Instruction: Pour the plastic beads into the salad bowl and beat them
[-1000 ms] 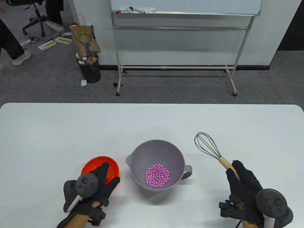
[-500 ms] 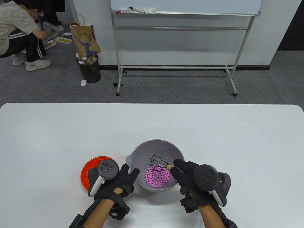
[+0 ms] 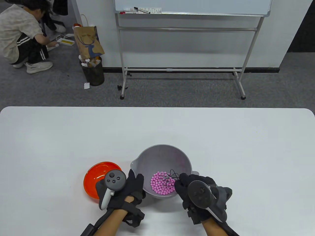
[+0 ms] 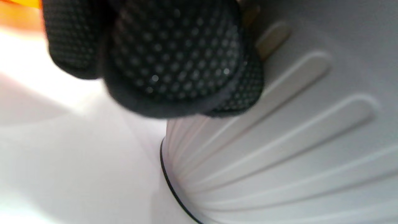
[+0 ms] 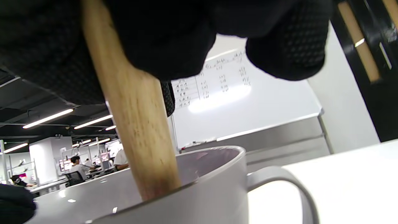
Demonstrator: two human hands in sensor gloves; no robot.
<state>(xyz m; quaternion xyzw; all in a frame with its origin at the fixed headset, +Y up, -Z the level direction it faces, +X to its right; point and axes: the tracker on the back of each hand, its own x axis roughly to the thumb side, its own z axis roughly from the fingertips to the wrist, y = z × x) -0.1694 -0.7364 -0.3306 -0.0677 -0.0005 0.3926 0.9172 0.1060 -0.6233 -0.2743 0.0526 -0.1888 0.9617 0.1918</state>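
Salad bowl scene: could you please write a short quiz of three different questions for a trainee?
1. True or false: the pink beads lie in the orange dish.
2. Which hand holds the whisk? A left hand; B right hand
3. Fill in: the left hand's fingers touch the outer wall of the ____.

Key: 1 false, they are in the salad bowl; 2 B; 3 salad bowl.

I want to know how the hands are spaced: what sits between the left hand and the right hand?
In the table view, the grey salad bowl with the pink beads sits between the left hand and the right hand.
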